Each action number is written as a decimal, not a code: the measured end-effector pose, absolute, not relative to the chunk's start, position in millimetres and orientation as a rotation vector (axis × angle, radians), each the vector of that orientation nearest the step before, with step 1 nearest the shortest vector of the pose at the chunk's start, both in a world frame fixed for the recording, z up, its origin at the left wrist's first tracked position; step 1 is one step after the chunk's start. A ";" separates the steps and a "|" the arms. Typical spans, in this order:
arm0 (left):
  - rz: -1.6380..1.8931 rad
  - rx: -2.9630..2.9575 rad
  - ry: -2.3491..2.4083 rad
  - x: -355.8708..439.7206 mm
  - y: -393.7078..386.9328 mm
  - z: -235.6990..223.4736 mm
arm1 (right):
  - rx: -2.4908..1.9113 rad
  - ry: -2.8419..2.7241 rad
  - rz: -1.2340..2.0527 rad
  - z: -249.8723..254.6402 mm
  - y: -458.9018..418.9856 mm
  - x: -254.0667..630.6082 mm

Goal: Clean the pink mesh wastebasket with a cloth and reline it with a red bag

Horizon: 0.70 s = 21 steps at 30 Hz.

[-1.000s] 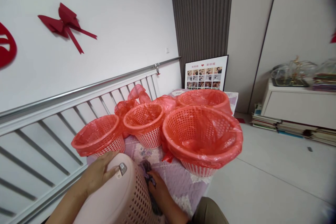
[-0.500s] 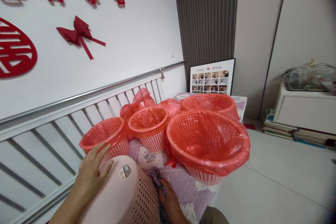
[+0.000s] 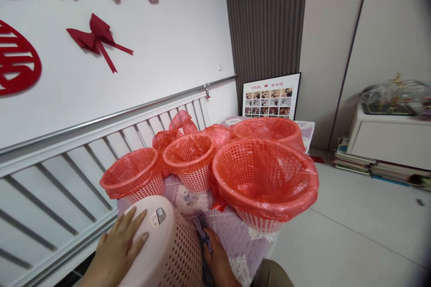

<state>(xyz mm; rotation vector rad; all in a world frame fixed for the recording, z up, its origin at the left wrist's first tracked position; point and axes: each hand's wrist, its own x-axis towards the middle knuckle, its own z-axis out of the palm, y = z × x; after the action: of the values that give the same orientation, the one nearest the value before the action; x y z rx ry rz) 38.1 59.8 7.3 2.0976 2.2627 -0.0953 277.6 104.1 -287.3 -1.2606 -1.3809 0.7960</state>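
Rightward, floor [image 3: 333,242] beyond quilt [image 3: 240,233], fingers [image 3: 138,244] on basket [image 3: 180,255]

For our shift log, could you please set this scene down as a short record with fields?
Left hand: spread on the pale pink basket, at its flat end
Right hand: holding a crumpled dark cloth beside that basket
Label: sticker on the flat end
Red-lined baskets: four, beyond the hands
Surface: purple floral cover
Behind: white radiator, framed photo poster

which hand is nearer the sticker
Left. The left hand is beside the sticker on the basket; the right hand is farther, holding cloth by the basket's perforated side.
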 end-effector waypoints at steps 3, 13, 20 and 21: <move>-0.199 2.133 2.219 36.2 60.2 13.5 | -1.259 -1.378 0.801 -287.8 90.5 272.3; -0.236 2.231 2.211 26.9 62.5 4.9 | -0.889 -1.616 0.574 -157.3 51.0 240.9; -0.244 2.218 2.221 26.9 62.6 5.2 | -1.171 -1.454 0.676 -194.4 90.2 248.3; -0.242 2.217 2.220 27.0 62.1 5.2 | -1.219 -1.445 0.708 -211.1 95.1 253.8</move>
<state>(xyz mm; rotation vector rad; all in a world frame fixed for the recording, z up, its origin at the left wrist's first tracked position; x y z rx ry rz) 27.0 62.1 5.2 2.2166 2.2199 -0.2423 253.8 95.1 -211.1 -1.2194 -1.4453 0.7082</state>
